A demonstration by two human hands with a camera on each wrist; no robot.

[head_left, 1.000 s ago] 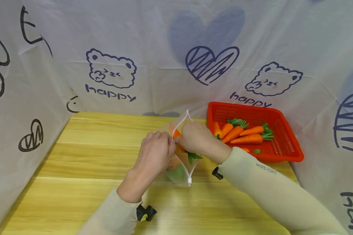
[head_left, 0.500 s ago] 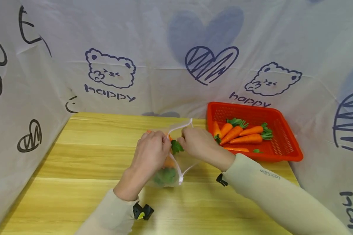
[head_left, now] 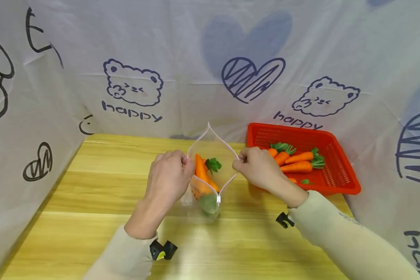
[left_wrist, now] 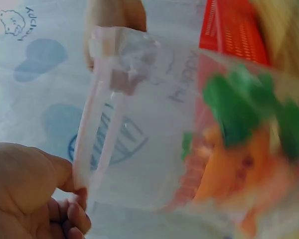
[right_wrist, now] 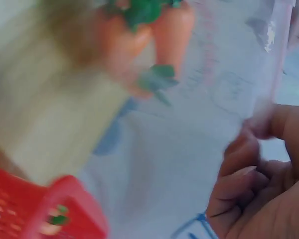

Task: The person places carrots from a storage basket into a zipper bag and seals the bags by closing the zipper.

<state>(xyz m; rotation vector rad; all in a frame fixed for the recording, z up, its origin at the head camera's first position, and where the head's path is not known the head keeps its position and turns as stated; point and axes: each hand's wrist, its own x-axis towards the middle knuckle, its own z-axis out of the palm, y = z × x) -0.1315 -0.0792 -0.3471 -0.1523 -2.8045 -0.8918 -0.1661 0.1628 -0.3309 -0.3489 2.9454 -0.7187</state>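
Observation:
A clear zip bag (head_left: 224, 181) with a white slider hangs over the table, its mouth spread wide in the head view. My left hand (head_left: 169, 173) pinches the left side of its rim between thumb and fingers. On the opposite side, my right hand (head_left: 259, 165) pinches the other edge. Inside the bag lie several carrots (head_left: 202, 171) with green leaves; one leafy top points toward the right hand. Through the plastic in the left wrist view, the carrots (left_wrist: 234, 169) look blurred, low in the bag.
A red plastic basket (head_left: 339, 171) with several carrots (head_left: 297, 167) stands at the back right of the wooden table (head_left: 108, 186). A white cloth (head_left: 189, 50) printed with bears and hearts hangs behind and at both sides.
My right hand has let go of a carrot, which now lies in the bag, and has moved right to grip the rim. The bag's mouth has been pulled wider.

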